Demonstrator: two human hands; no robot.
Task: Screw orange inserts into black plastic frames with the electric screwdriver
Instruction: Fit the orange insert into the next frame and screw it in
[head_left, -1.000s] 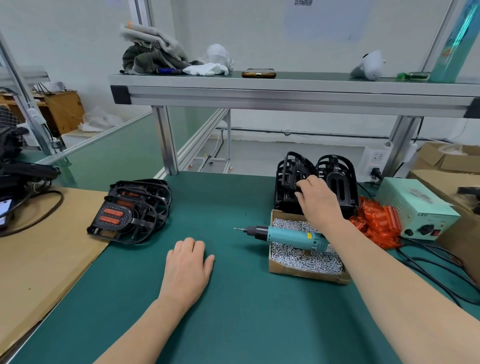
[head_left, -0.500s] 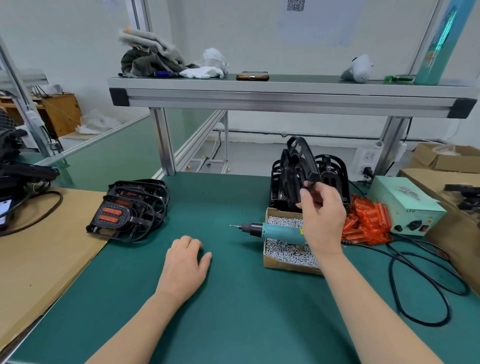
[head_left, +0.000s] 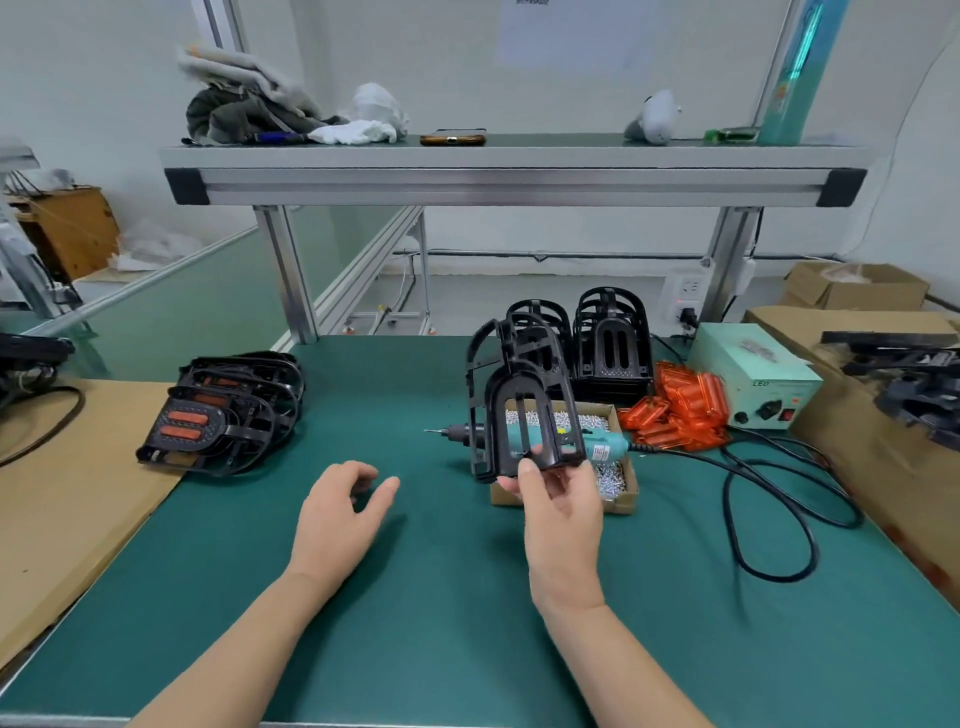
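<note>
At frame centre, a black plastic frame (head_left: 522, 410) is pinched upright by the right hand (head_left: 561, 512) above the green worktop (head_left: 447, 597); the left hand (head_left: 337, 512) hovers loosely curled, holding nothing; behind lies the electric screwdriver (head_left: 597, 444).

Green bench (head_left: 441, 597): frame stacks (head_left: 613, 343), orange inserts (head_left: 680, 410)

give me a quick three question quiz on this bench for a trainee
1. True or false: the right hand holds a black frame upright.
2. Where does the electric screwdriver lie? A on the top shelf; B across the box of screws; C on the brown board.
3. Which hand holds nothing?
Key: 1 true; 2 B; 3 the left hand.
</note>
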